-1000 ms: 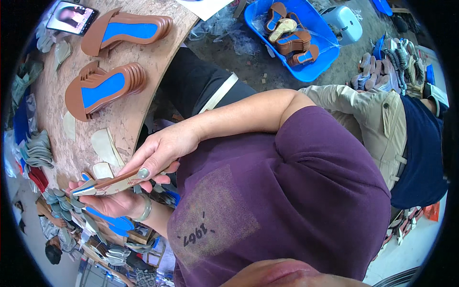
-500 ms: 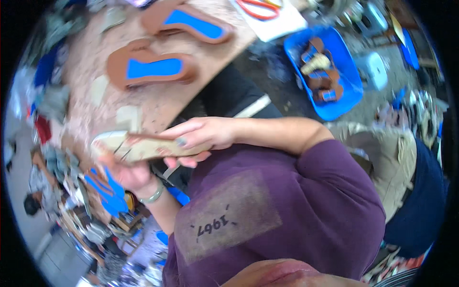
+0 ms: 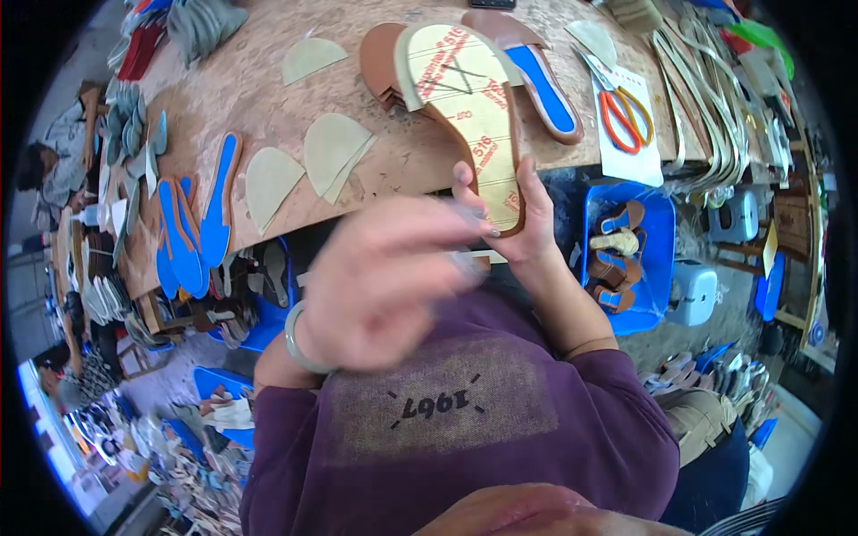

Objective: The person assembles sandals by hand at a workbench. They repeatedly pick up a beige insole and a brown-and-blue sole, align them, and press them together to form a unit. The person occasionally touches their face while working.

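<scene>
My right hand (image 3: 534, 214) grips the narrow heel end of an insole (image 3: 474, 116), thumb and fingers on its two sides. The insole is held up over the table edge with its toe end pointing away; its cream face carries red print and dark pen lines, its rim is brown, and a beige piece wraps the toe. My left hand (image 3: 384, 281), with a bangle at its wrist, is smeared by motion beside the heel. Its fingers stretch toward the insole, apart, with nothing visible in them; whether a fingertip touches the heel is unclear. Behind the insole lie stacked brown insoles (image 3: 380, 67).
On the wooden table (image 3: 259, 98) lie beige half-round pieces (image 3: 335, 152), blue insoles (image 3: 219, 210), a brown-and-blue insole (image 3: 550, 89) and orange-handled scissors (image 3: 621, 116) on white paper. Long strips (image 3: 706, 107) hang at the right. Below stands a blue bin (image 3: 657, 259) with brown shoe parts.
The insole has swung from lying crosswise at the left to pointing away at centre right. My left hand has let go of its toe end and moved nearer the heel; my right hand keeps hold.
</scene>
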The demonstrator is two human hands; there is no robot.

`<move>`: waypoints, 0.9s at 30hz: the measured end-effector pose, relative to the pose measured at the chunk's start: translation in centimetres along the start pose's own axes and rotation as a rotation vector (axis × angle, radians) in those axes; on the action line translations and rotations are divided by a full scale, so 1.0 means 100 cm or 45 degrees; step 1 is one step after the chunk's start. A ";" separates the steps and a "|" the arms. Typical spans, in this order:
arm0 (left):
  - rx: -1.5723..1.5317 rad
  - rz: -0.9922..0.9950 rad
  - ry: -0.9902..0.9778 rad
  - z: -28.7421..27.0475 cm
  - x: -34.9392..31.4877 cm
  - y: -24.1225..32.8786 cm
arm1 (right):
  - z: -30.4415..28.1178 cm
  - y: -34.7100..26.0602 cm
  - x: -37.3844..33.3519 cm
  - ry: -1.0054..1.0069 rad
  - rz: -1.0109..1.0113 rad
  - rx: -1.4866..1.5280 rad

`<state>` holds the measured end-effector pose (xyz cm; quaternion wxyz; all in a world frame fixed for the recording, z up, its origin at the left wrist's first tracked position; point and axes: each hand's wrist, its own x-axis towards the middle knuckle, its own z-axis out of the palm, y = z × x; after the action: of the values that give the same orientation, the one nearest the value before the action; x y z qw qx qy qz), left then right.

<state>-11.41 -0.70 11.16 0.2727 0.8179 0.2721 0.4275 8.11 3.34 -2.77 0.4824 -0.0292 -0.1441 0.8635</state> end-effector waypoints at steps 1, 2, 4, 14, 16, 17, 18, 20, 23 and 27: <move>-0.035 0.137 -0.088 0.001 0.006 0.010 | 0.004 -0.002 0.001 0.020 -0.026 -0.050; -0.066 0.269 -0.091 0.005 0.008 0.020 | 0.010 -0.007 0.001 0.100 -0.085 -0.213; -0.106 0.397 -0.059 0.008 0.013 0.042 | 0.025 -0.033 0.010 0.189 -0.431 -1.093; -0.632 0.600 0.164 0.037 0.024 0.053 | 0.010 -0.103 0.046 0.680 -1.002 -3.186; -0.467 0.495 0.075 0.024 0.017 0.058 | 0.009 -0.098 0.046 0.637 -1.143 -3.289; -0.388 0.443 0.027 0.019 0.014 0.059 | 0.011 -0.096 0.046 0.627 -1.139 -3.279; -0.342 0.477 0.093 0.020 0.013 0.055 | 0.013 -0.095 0.046 0.619 -1.135 -3.269; -0.296 0.507 0.048 0.010 0.006 0.051 | 0.020 -0.089 0.046 0.630 -1.052 -3.212; -0.346 0.505 0.015 -0.005 -0.001 0.046 | 0.021 -0.096 0.044 0.548 -1.067 -2.687; -0.863 0.333 0.136 -0.015 -0.006 0.043 | 0.030 -0.098 0.029 0.129 -0.439 -0.747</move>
<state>-12.05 -3.80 14.50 0.4566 0.6853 0.0220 0.5669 14.09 9.93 3.09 0.5988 -0.1847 -0.3649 0.6886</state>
